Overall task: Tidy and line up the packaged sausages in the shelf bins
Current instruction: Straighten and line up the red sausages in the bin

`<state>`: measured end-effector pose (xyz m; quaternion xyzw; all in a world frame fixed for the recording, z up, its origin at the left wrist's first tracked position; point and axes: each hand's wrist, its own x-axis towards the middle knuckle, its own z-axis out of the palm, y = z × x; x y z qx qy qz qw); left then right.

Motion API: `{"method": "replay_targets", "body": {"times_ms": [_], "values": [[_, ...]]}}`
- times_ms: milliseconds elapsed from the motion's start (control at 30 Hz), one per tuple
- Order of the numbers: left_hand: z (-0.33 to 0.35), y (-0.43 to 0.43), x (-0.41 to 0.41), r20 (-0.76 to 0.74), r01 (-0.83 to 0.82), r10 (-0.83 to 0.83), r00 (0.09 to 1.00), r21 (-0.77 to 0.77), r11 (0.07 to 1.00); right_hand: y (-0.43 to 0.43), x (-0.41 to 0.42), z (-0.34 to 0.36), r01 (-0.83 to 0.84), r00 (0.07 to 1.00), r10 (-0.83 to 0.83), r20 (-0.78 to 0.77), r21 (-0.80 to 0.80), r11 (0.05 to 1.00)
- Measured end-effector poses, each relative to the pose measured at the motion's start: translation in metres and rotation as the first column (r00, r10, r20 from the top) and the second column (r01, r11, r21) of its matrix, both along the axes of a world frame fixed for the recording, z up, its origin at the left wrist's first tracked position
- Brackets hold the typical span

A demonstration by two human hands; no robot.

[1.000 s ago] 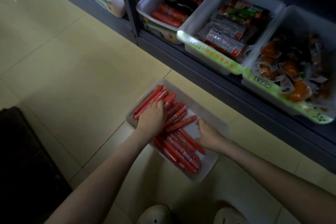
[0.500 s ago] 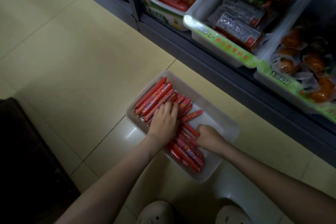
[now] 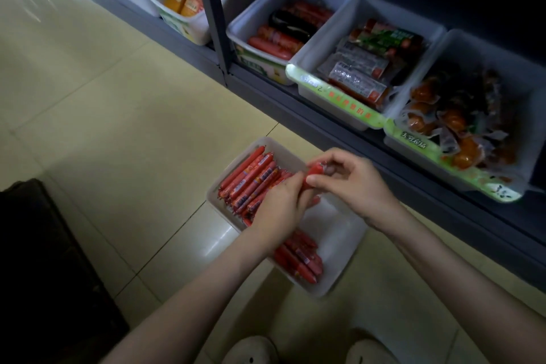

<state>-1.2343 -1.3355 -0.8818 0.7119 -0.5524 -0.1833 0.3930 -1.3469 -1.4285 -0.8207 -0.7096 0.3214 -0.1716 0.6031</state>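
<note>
You look down on a pale tiled floor [image 3: 118, 115]. A dark shelf [image 3: 339, 133] runs along its far side, and a black object [image 3: 38, 260] that is too dim to identify sits at your left.

Pale bins stand side by side on the shelf. The yellow-pack bin [image 3: 189, 26] is left of the upright post. Right of the post comes the red-sausage bin [image 3: 260, 9], which holds thick red sausages and one dark pack. Next is the labelled-pack bin [image 3: 331, 38], and last the orange-pack bin [image 3: 461, 50], whose contents are jumbled.

The white bin [image 3: 334, 239] rests on the floor in front of the shelf, set at a slant to the tile lines. The thin red sausages [image 3: 251, 177] lie in it in two groups. One group is packed parallel along the bin's far-left side. A looser cluster lies at the near end, below your wrist, and the right half of the bin is bare.

Both hands meet above the middle of the bin. Your left hand [image 3: 280, 207] has its fingers curled round the lower end of the held sausage [image 3: 316, 170]. Your right hand [image 3: 354, 183] pinches the upper end between thumb and fingertips, so that sausage is raised clear of the rows.

The toes of two light shoes [image 3: 254, 352] show at the bottom edge.
</note>
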Motion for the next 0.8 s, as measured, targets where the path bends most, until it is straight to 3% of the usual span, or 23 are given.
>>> {"method": "replay_targets", "body": {"times_ms": [167, 367, 633, 800], "values": [[0.043, 0.003, -0.004, -0.032, 0.017, -0.023, 0.999, -0.182, 0.983, 0.015, -0.012, 0.031, 0.003, 0.964, 0.048, 0.263, -0.192, 0.981], [0.072, 0.013, -0.009, 0.004, 0.044, -0.046, 0.999, -0.326, 0.944, 0.028, -0.015, 0.05, 0.007, 0.913, 0.141, 0.382, -0.362, 0.932], [0.08, 0.021, -0.008, -0.027, 0.027, -0.04, 0.999, -0.382, 0.924, 0.032, -0.014, 0.054, -0.033, 0.902, 0.199, 0.383, -0.397, 0.917], [0.077, 0.02, -0.003, 0.009, 0.025, -0.024, 1.0, -0.315, 0.949, 0.032, -0.013, 0.049, -0.04, 0.932, 0.183, 0.312, -0.413, 0.91]]}}
